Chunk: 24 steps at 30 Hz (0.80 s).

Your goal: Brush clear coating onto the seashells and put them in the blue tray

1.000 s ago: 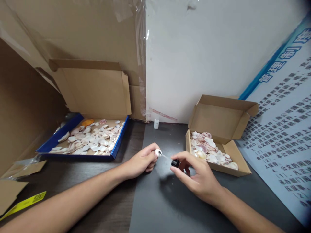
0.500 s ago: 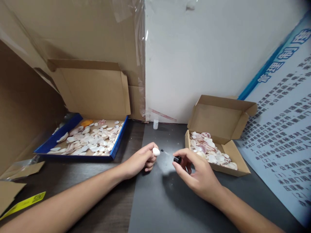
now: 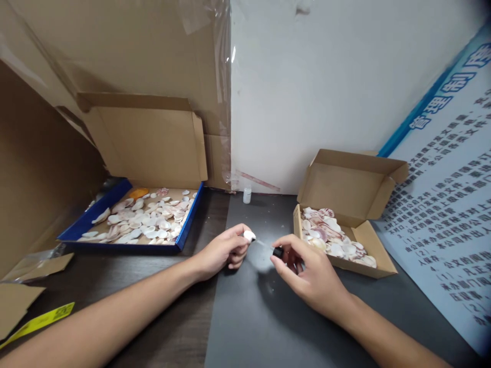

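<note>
So, our left hand (image 3: 224, 253) pinches a white shell (image 3: 249, 235). At the shell's four o'clock, our right hand (image 3: 312, 273) grips a black-capped brush (image 3: 277, 252).

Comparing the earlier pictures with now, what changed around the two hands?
Since half a second ago, the right hand's black-capped applicator has its dark tip back at the edge of the white shell; contact is too small to confirm. The shell appears turned in the left hand. Nothing was picked up or released. The small white bottle and both shell boxes stayed put.
</note>
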Each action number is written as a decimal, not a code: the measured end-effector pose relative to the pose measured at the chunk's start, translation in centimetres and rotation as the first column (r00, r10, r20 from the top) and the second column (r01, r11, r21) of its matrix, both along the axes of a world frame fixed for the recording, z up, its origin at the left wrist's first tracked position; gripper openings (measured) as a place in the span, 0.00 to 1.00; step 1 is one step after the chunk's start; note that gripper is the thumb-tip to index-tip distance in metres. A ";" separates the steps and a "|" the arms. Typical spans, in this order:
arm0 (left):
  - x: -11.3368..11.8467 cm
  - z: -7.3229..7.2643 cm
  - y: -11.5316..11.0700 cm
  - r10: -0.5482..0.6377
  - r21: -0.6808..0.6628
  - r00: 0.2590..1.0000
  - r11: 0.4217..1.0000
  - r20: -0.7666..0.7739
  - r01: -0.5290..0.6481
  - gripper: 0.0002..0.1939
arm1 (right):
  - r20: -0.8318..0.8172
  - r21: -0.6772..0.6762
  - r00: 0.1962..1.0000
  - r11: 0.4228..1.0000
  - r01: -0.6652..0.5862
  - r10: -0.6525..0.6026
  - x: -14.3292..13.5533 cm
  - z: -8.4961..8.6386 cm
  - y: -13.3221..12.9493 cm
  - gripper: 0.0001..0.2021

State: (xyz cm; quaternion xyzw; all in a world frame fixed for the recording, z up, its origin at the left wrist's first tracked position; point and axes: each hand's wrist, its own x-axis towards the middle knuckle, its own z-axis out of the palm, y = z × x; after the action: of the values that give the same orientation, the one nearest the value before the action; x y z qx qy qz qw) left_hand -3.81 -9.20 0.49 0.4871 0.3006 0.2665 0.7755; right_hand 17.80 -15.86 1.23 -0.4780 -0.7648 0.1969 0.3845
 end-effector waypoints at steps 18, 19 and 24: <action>-0.1 0.1 0.4 0.038 -0.087 0.998 0.996 0.053 -0.033 0.08 | 0.051 0.038 0.994 0.995 0.091 -0.093 0.1 0.4 0.3 0.04; -0.2 0.1 0.4 0.037 -0.092 0.998 0.995 0.060 -0.032 0.08 | 0.027 0.038 0.996 0.996 0.081 -0.082 0.1 0.4 0.3 0.04; -0.3 0.0 0.3 0.019 -0.103 0.997 0.995 0.075 -0.011 0.07 | 0.014 0.028 1.000 1.000 0.004 -0.004 0.1 0.4 0.2 0.05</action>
State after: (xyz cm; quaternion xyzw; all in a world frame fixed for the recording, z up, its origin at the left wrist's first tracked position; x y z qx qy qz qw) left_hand -4.06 -8.91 0.52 0.4340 0.2880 0.2748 0.8082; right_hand 17.89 -15.68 1.62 -0.4755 -0.7692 0.1820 0.3861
